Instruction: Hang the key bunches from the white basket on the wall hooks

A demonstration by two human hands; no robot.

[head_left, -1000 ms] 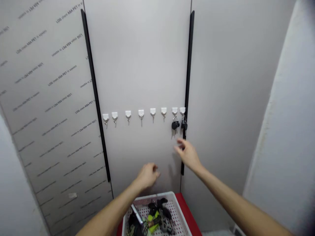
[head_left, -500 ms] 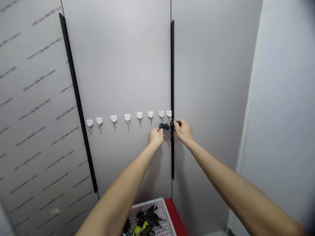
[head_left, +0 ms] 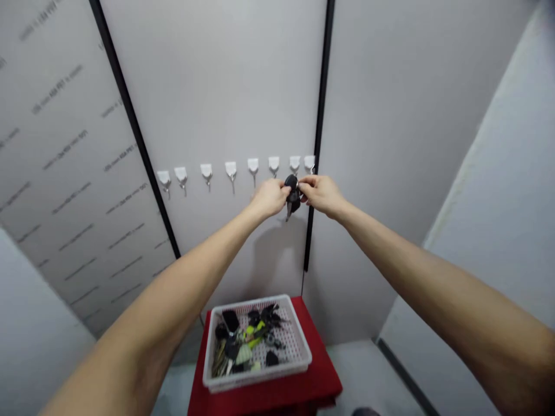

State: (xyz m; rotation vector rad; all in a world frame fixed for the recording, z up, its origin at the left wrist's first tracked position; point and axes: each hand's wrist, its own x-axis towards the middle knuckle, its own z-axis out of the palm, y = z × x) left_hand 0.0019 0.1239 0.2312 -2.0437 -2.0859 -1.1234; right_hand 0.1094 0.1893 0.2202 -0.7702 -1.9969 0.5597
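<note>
My left hand (head_left: 269, 197) and my right hand (head_left: 321, 194) meet in front of the row of hooks, each with its fingers pinched. Between them is a small bunch of black-headed keys (head_left: 292, 199); a blade points down from it. My left fingers grip a round black key head, while the right fingertips hold the bunch from the other side, near its top. Right behind and above my hands are two white hooks, the right-hand one (head_left: 309, 163) beside the black handle strip. Whether the keys touch a hook is hidden by my hands.
More white hooks (head_left: 230, 169) run leftward across the grey cabinet door (head_left: 208, 86). Long black handles (head_left: 130, 112) edge the door. Below, a white plastic basket (head_left: 303, 364) holding several keys and yellow-green pieces stands on a red-covered stool (head_left: 321, 358). A white wall is at right.
The view has tilted down, bringing the whole basket into sight. My hands have drawn together, and the black keys between them now hang as one bunch away from the handle strip.
</note>
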